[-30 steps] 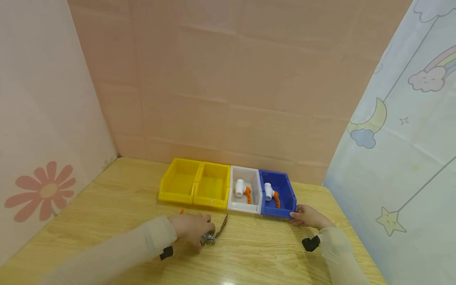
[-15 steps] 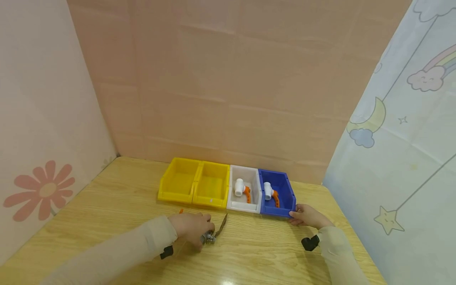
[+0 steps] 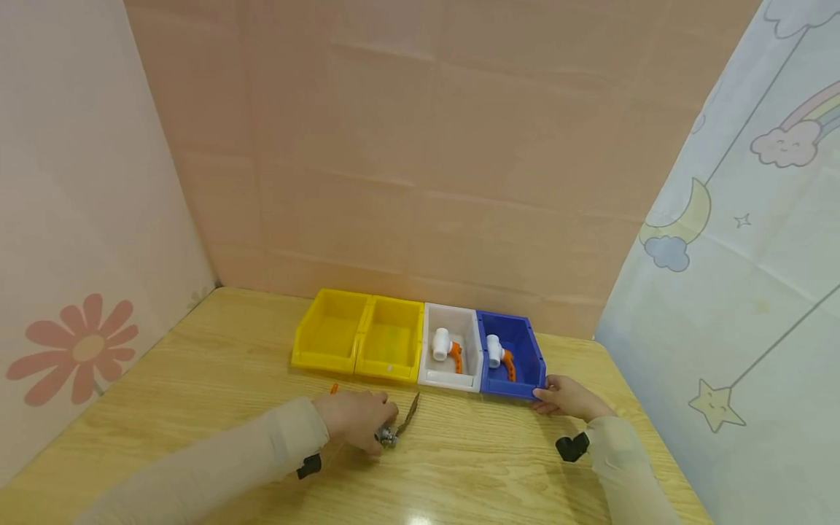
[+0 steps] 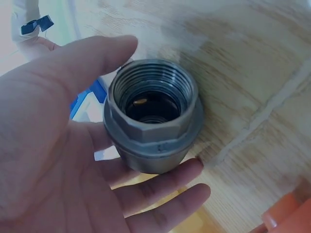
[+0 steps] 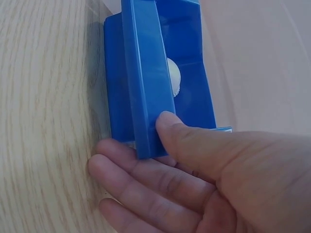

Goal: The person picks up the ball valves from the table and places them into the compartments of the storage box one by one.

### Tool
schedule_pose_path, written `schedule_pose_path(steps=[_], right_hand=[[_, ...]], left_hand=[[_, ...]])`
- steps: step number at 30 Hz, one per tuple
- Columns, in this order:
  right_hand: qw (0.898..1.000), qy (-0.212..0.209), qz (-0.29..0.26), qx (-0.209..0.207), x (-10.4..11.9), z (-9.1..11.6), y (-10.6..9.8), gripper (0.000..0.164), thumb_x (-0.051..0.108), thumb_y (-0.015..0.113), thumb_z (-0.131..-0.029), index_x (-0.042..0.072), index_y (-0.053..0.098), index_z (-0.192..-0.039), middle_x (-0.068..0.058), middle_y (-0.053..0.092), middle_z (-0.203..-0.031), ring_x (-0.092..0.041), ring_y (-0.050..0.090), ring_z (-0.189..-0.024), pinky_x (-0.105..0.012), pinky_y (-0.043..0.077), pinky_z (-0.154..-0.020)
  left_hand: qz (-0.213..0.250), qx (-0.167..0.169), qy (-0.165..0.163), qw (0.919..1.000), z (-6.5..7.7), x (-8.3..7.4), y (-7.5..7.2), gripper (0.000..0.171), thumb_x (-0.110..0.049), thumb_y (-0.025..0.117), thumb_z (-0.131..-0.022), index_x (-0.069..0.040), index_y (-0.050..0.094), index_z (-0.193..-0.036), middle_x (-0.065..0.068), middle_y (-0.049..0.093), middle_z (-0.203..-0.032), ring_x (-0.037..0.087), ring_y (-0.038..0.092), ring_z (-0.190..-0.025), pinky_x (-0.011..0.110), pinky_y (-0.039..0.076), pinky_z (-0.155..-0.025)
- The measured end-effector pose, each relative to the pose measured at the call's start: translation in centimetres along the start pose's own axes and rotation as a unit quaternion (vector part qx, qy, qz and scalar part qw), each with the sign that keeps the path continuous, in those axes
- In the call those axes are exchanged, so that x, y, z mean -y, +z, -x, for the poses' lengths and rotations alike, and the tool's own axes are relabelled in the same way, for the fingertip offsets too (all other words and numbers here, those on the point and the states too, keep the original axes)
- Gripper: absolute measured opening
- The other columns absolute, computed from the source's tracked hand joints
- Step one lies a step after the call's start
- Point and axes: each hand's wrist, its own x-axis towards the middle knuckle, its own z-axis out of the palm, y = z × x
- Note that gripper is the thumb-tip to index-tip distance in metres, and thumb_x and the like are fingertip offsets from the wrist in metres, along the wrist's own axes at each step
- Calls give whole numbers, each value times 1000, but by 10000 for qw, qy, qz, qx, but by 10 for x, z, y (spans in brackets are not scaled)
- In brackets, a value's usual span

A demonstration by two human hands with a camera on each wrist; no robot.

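Observation:
At the front of the table, my left hand [image 3: 357,421] curls round a grey metal pipe fitting [image 4: 153,131], its threaded hex mouth facing the left wrist camera. Thumb and fingers lie on opposite sides of it. Small metal parts [image 3: 388,437] and a brownish blade-like lever [image 3: 410,414] show beside that hand; whether they join the fitting I cannot tell. My right hand [image 3: 567,398] pinches the front corner of the blue bin [image 5: 148,73], thumb on the lip, fingers beneath. A white valve [image 3: 494,351] with an orange handle lies in that bin.
Left of the blue bin stand a white bin [image 3: 449,381], holding a similar white valve [image 3: 442,345], and two yellow bins, one at the middle [image 3: 387,370] and one at the end [image 3: 321,362]. An orange piece [image 3: 334,389] lies behind my left hand, mostly hidden.
My left hand has shifted slightly right over the metal piece, covering more of it. The brownish lever, the bins and my right hand hold nearly the same places.

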Motion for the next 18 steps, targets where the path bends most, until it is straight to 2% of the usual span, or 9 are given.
schedule_pose_path(steps=[3,6,8,12,15,18], right_hand=[[10000,-6,-29,2,0,0,0,24,17,50,-101,-5,49,-94,-24,70,-100,-29,70,-89,-43,56,-80],[10000,-18,-54,-2,-1,-1,0,22,17,50,-101,-4,48,-92,-25,70,-101,-28,70,-89,-42,56,-79],[10000,-28,-52,3,-1,-1,0,22,17,50,-101,-3,47,-92,-25,70,-101,-28,70,-88,-42,56,-79],[10000,-23,-48,-3,-1,-1,0,23,17,51,-100,-4,49,-93,-23,70,-99,-27,70,-87,-41,56,-79],[10000,-39,-40,-7,-2,-2,0,23,17,51,-100,-5,50,-95,-22,70,-98,-27,70,-87,-41,56,-79],[10000,-76,-32,12,-2,-2,0,23,16,50,-101,-6,49,-94,-23,70,-98,-28,70,-87,-42,56,-79]], left_hand=[[152,-52,-103,9998,1,-2,0,49,-41,77,-79,-21,59,-119,3,58,-119,7,53,-74,26,49,-67],[138,-159,-180,9996,0,-3,0,54,-40,78,-78,-16,58,-122,11,54,-132,8,54,-72,26,50,-67],[61,-224,-219,9995,0,-4,0,56,-41,78,-77,-14,57,-122,13,54,-134,9,56,-73,27,51,-68],[-43,-307,-221,9993,0,-5,1,55,-40,79,-76,-13,58,-118,7,61,-114,8,54,-71,26,50,-65],[-95,-314,-200,9993,0,-7,1,52,-39,80,-75,-13,59,-115,1,58,-96,7,50,-68,24,48,-61],[-179,-311,-234,9991,1,-8,0,53,-39,81,-75,-13,59,-116,-1,57,-92,7,49,-67,24,47,-60]])
